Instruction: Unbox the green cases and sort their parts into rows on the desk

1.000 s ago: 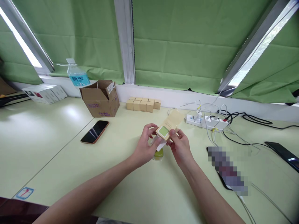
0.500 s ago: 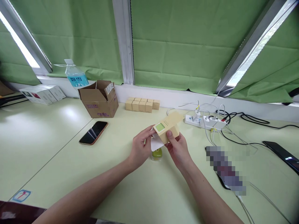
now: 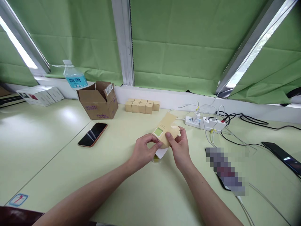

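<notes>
Between my two hands is a partly folded tan paper box (image 3: 166, 128) with a green-and-white square on one face and a white inner flap (image 3: 161, 153) pointing down. My left hand (image 3: 146, 150) pinches the box's lower left edge between thumb and fingers. On the other side, my right hand (image 3: 180, 146) grips it with the thumb on the front face and the fingers behind. Below the box a small clear container with something green (image 3: 156, 158) stands on the table, mostly covered by the flap and my left hand.
Several small tan boxes (image 3: 142, 106) stand in rows by the wall. Left of them are an open cardboard carton (image 3: 98, 102), a water bottle (image 3: 75, 78) and a phone (image 3: 92, 135). At right lie a white power strip (image 3: 204, 123), tangled cables and a dark phone (image 3: 283, 158).
The tan box has turned more upright and swung slightly left at its top. My left fingers have closed onto its lower edge, and the white flap now hides more of the green item.
</notes>
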Motion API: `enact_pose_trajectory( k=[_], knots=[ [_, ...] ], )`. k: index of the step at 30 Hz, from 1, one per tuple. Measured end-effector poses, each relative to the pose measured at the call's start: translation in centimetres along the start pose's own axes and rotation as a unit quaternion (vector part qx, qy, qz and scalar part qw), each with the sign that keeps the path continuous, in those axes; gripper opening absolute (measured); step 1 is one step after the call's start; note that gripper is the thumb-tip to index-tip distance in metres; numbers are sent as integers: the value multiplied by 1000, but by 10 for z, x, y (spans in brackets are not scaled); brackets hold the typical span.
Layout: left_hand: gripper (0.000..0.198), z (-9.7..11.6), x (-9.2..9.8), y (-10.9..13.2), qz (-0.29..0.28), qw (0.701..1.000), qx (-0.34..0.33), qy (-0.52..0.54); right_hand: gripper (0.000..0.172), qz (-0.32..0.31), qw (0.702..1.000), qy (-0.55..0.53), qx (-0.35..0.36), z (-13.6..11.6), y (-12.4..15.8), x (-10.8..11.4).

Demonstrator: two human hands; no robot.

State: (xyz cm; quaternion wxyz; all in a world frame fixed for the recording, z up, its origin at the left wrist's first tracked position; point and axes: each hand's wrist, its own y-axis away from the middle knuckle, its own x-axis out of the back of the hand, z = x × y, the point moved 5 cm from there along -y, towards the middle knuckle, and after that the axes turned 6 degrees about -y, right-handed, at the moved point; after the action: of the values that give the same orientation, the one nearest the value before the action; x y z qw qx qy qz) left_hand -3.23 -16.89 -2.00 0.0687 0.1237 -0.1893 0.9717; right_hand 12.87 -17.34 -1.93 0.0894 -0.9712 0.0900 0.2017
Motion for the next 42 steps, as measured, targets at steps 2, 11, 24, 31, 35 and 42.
enact_pose_trajectory(
  k=[2,11,24,31,35,42],
  knots=[
    [22,-2,1,1,14,999,26,35,62,3,1000,2,3,-1,0,0],
    [49,-11,-3,-6,-24,979,127,158,72,15,999,33,-4,1,0,2],
    [44,-78,143,-74,185,932,216,-225,59,-10,982,167,92,1,-1,8],
    [53,-101,157,-68,160,847,210,-461,54,-8,961,269,61,14,-13,19],
    [32,-103,144,-70,103,836,166,-513,50,-25,946,319,58,16,-16,22],
    [34,-97,143,-69,88,827,110,-545,40,-50,942,328,42,29,-8,41]
  ],
)
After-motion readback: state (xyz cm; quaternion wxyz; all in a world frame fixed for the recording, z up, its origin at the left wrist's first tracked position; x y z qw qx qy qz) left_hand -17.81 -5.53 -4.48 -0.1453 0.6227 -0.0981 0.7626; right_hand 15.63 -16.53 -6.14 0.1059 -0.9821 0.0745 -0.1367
